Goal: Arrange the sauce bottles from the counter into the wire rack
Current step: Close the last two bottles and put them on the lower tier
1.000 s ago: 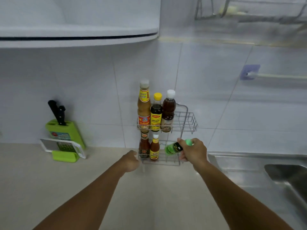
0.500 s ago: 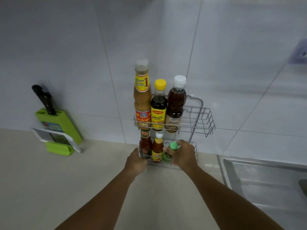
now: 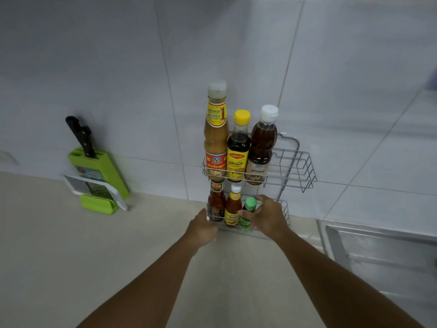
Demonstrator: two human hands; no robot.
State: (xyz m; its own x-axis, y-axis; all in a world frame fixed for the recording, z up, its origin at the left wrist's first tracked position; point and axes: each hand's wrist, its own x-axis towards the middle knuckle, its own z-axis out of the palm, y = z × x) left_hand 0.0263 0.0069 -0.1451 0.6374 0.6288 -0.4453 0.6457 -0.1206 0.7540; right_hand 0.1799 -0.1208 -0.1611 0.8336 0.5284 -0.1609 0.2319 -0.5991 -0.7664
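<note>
A two-tier wire rack (image 3: 300,166) stands on the counter against the tiled wall. Its upper shelf holds a tall tan sauce bottle (image 3: 215,133), a dark bottle with a yellow cap (image 3: 238,147) and a brown bottle with a white cap (image 3: 262,145). On the lower shelf stand a dark red bottle (image 3: 216,204) and an orange bottle (image 3: 233,207). Beside them, upright, is a small green-capped bottle (image 3: 249,207), with my right hand (image 3: 268,216) wrapped around it. My left hand (image 3: 202,227) grips the rack's lower front left corner.
A green knife block (image 3: 99,171) with black-handled knives and a white grater (image 3: 94,188) leans on the wall at the left. A steel sink (image 3: 383,252) lies at the right. The beige counter (image 3: 71,256) spreads in front of the rack.
The green-capped bottle went from tilted sideways in front of the rack to upright on the lower shelf. My left hand closed onto the rack's corner, and my view moved closer.
</note>
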